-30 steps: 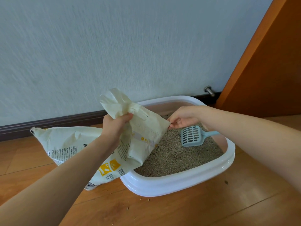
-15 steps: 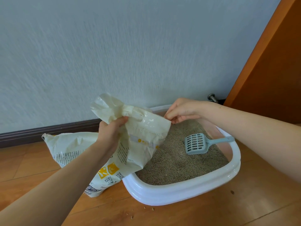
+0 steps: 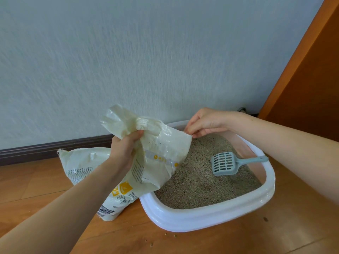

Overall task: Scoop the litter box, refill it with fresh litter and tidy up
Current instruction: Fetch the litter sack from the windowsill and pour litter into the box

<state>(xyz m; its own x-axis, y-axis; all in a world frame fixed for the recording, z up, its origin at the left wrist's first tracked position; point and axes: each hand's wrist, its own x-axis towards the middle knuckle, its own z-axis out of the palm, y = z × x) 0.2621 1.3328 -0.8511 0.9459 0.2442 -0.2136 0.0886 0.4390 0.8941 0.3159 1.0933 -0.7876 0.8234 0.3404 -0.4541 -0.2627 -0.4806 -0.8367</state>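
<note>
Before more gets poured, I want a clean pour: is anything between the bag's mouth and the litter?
Nothing visible blocks it. The bag leans over the litter box rim; the scoop lies on the litter, off to the right.

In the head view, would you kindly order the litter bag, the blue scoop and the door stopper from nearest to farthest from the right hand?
1. Litter bag: its corner is pinched by the right hand.
2. Door stopper: behind the wrist, by the wall.
3. Blue scoop: lying on the litter, below the hand.
</note>
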